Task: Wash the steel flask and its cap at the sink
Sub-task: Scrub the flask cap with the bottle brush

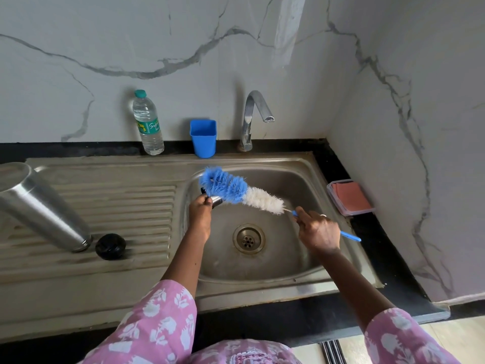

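Cap scrubbing over the sink basin [301,179]

The steel flask [39,206] stands mouth-down left of the basin and could topple if bumped. The bottle brush [231,189], its handle gripped in the right hand [319,232], crosses above the basin. A hard stroke may knock the small steel cap [217,201] from the left hand [200,214], which pinches it, into the basin.

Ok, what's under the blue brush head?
The small shiny steel cap, held in the left hand. The blue-and-white bristle brush covers its top, so its inside is hidden.
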